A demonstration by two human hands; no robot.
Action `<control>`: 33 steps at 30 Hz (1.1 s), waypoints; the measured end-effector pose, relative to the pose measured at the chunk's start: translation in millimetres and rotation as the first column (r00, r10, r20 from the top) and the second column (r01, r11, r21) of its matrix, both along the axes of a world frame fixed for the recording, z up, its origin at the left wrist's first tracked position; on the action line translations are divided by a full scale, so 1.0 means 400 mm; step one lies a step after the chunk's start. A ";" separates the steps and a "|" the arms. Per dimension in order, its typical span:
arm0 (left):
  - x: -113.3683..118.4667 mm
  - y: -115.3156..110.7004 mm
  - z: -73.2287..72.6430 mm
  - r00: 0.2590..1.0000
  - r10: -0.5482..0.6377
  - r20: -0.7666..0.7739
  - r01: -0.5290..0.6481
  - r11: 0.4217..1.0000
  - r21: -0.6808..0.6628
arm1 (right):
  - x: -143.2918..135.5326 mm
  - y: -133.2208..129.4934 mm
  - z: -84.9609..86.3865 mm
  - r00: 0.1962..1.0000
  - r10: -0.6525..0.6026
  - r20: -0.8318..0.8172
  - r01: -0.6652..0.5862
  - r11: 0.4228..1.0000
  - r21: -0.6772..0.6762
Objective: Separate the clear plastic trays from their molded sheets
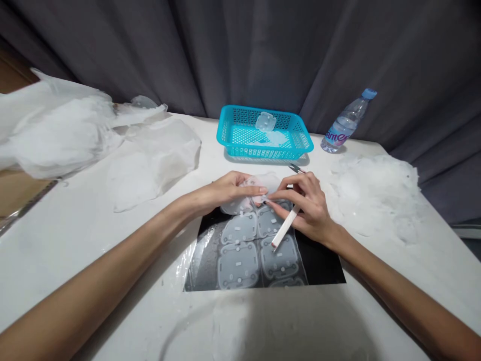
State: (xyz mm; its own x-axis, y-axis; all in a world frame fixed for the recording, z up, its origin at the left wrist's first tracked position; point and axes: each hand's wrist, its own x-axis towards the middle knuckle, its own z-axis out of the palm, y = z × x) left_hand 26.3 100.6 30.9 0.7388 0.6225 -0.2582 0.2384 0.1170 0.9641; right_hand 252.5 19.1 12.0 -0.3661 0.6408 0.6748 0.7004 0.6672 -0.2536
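My left hand (235, 190) is closed on a thin translucent sheet (268, 179), its thumb lying across the top. The fingertips of my right hand (302, 203) pinch the sheet's right edge, close to my left thumb. A white-handled tool (285, 228) is also held in my right hand, its handle pointing down toward me; a dark, pointed metal tip (296, 169) shows above the knuckles. Below both hands lies a dark printed sheet (323, 260) with several translucent rounded pieces (238, 264) in two columns. Whether these pieces are printed or real, I cannot tell.
Behind my hands stands a blue basket (265, 153) with translucent pieces inside. A water bottle (345, 123) stands to its right. Crumpled translucent film (379, 190) is heaped at the right, and white plastic bags (67, 130) lie at the left. A grey curtain (248, 50) hangs behind.
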 end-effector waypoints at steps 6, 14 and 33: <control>0.003 -0.005 0.009 1.000 0.003 0.004 -0.003 1.000 -0.021 | 0.001 -0.001 -0.002 0.999 0.031 0.011 -0.032 0.998 0.055; 0.017 -0.012 -0.015 0.999 0.025 0.022 -0.026 0.998 0.049 | 0.001 0.002 -0.024 0.983 0.056 0.177 -0.079 0.989 0.127; -0.044 0.025 -0.008 0.984 -0.029 -0.176 0.084 0.945 0.315 | -0.001 0.032 -0.048 0.894 -0.020 0.447 -0.070 0.980 0.185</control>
State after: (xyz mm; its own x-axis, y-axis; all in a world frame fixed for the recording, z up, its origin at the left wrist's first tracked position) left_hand 8.6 110.5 27.5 0.7386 0.6510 -0.1748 0.3958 -0.2090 0.8942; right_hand 251.9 31.9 -7.4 -0.6704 0.5030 0.5454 0.6917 0.6897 0.2142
